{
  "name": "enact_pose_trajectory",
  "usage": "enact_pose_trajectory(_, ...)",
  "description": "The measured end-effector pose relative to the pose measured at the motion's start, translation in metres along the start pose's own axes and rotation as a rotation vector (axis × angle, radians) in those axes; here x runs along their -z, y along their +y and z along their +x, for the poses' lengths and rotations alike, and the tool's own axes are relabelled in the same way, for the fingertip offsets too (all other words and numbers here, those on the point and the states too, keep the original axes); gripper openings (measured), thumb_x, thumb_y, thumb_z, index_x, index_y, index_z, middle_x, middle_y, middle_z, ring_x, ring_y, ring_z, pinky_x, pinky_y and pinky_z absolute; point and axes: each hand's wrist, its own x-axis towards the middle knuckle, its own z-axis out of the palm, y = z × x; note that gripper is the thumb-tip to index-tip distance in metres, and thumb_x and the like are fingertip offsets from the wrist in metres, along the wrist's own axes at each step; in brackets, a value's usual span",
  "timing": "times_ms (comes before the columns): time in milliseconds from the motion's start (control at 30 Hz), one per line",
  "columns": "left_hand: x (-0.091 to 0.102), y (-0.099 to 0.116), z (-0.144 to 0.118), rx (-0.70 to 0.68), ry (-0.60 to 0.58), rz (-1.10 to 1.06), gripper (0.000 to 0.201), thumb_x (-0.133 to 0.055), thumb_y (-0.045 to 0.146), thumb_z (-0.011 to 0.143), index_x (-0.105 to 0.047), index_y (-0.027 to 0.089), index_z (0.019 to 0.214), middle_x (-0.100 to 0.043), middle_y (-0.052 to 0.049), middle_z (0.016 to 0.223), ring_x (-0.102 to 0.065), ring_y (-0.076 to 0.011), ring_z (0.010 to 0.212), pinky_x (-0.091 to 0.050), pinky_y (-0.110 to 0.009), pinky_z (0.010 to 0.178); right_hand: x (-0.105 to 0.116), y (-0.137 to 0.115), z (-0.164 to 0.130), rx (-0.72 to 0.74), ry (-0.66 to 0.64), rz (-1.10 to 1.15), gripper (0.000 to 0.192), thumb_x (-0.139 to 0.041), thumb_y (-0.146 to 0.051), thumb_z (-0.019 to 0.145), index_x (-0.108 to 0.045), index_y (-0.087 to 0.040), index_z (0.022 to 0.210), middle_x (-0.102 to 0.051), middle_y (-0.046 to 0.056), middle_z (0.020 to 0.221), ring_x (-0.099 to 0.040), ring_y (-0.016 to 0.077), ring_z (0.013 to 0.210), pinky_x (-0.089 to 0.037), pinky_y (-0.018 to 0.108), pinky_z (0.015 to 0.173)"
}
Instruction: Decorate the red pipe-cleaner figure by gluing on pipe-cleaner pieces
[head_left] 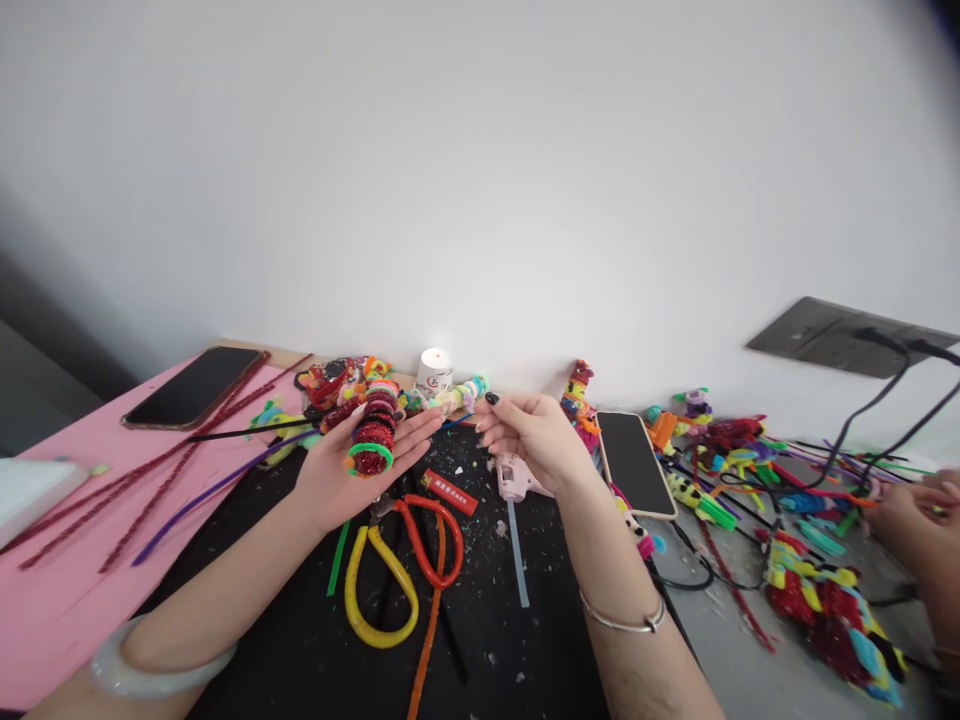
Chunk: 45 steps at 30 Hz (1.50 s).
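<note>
My left hand (341, 472) lies palm up above the black mat (300, 640), and a coiled pipe-cleaner piece (373, 432) in red, pink and green rests across its palm. My right hand (534, 437) hovers just to the right of it, palm turned inward, fingers loosely apart and holding nothing. Under the hands lie scissors with a yellow and a red handle (401, 570), a red lighter (450, 492), a pink glue gun (514, 478) and a clear glue stick (518, 555).
A phone (196, 386) lies on the pink sheet (45, 620) at left with long red pipe cleaners (112, 500). A second phone (636, 462) lies right of my hand. Colourful pipe-cleaner figures (825, 600), cables and a wall socket (847, 335) fill the right. Another person's hand (919, 520) works at far right.
</note>
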Motion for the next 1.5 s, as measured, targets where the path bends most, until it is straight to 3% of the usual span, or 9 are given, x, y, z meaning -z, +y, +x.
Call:
enact_pose_trajectory(167,0.000,0.000,0.000,-0.004,-0.017,0.009,0.073,-0.041,0.032,0.089,-0.010,0.005,0.149,-0.041,-0.023,0.145,-0.037,-0.0278,0.135,-0.038,-0.039,0.108,-0.005,0.012,0.007,-0.112,-0.080,0.014,0.025,-0.054,-0.028,0.090,-0.069,-0.010,0.078,-0.070,0.008,0.070,-0.067,0.0112,0.057,-0.055,0.020,0.052)
enact_pose_trajectory(300,-0.001,0.001,0.000,-0.003,-0.004,0.017,0.073,-0.042,0.032,0.089,-0.012,0.005,0.149,-0.040,-0.023,0.145,-0.035,-0.0269,0.136,-0.038,-0.039,0.108,-0.004,0.018,0.010,-0.092,-0.095,0.030,0.013,-0.073,-0.024,0.074,-0.071,-0.011,0.079,-0.071,0.006,0.071,-0.068,0.0112,0.062,-0.056,0.018,0.055)
enact_pose_trajectory(467,-0.002,0.001,0.000,-0.016,-0.001,0.044,0.071,-0.042,0.033,0.090,-0.013,0.006,0.149,-0.041,-0.023,0.145,-0.038,-0.0279,0.135,-0.038,-0.038,0.108,-0.001,0.024,0.013,0.025,-0.032,-0.034,0.026,-0.081,-0.015,0.055,-0.072,-0.015,0.080,-0.069,-0.001,0.068,-0.064,0.0084,0.059,-0.054,0.018,0.057)
enact_pose_trajectory(700,-0.002,0.000,0.000,-0.018,0.000,0.022,0.071,-0.043,0.031,0.089,-0.014,0.004,0.149,-0.040,-0.023,0.145,-0.036,-0.0282,0.136,-0.038,-0.039,0.108,-0.003,0.031,0.016,0.138,-0.005,-0.213,0.020,-0.078,-0.031,0.061,-0.068,-0.014,0.065,-0.061,-0.003,0.054,-0.051,0.0069,0.046,-0.043,0.020,0.048)
enact_pose_trajectory(900,-0.002,0.000,0.000,-0.008,0.000,0.012,0.072,-0.042,0.031,0.089,-0.012,0.006,0.149,-0.041,-0.022,0.145,-0.037,-0.0271,0.135,-0.037,-0.038,0.108,-0.009,0.033,0.017,0.067,0.003,-0.243,0.031,-0.072,-0.043,0.068,-0.061,-0.016,0.056,-0.051,-0.006,0.042,-0.041,0.0054,0.035,-0.032,0.018,0.036)
enact_pose_trajectory(1133,0.000,0.001,0.001,-0.011,-0.009,0.035,0.072,-0.041,0.033,0.090,-0.011,0.005,0.149,-0.041,-0.023,0.144,-0.036,-0.0269,0.136,-0.037,-0.038,0.108,-0.007,0.034,0.017,-0.022,-0.146,-0.109,0.034,-0.063,-0.045,0.079,-0.067,-0.013,0.069,-0.063,0.000,0.055,-0.053,0.0050,0.043,-0.042,0.015,0.043)
enact_pose_trajectory(1333,-0.004,0.001,-0.001,-0.003,0.005,0.069,0.070,-0.040,0.034,0.092,-0.012,0.005,0.149,-0.043,-0.021,0.144,-0.036,-0.0261,0.136,-0.036,-0.037,0.109,-0.006,0.029,0.013,-0.091,-0.179,-0.047,0.029,-0.057,-0.039,0.086,-0.062,-0.013,0.074,-0.068,0.005,0.065,-0.060,0.0081,0.048,-0.049,0.016,0.044)
enact_pose_trajectory(1500,-0.002,0.001,0.000,-0.001,-0.001,0.073,0.069,-0.041,0.034,0.092,-0.014,0.004,0.148,-0.043,-0.021,0.144,-0.034,-0.0263,0.137,-0.035,-0.037,0.110,-0.004,0.025,0.010,-0.095,-0.241,-0.021,0.007,-0.057,-0.022,0.085,-0.058,-0.016,0.088,-0.069,0.003,0.073,-0.062,0.0080,0.052,-0.051,0.015,0.044)
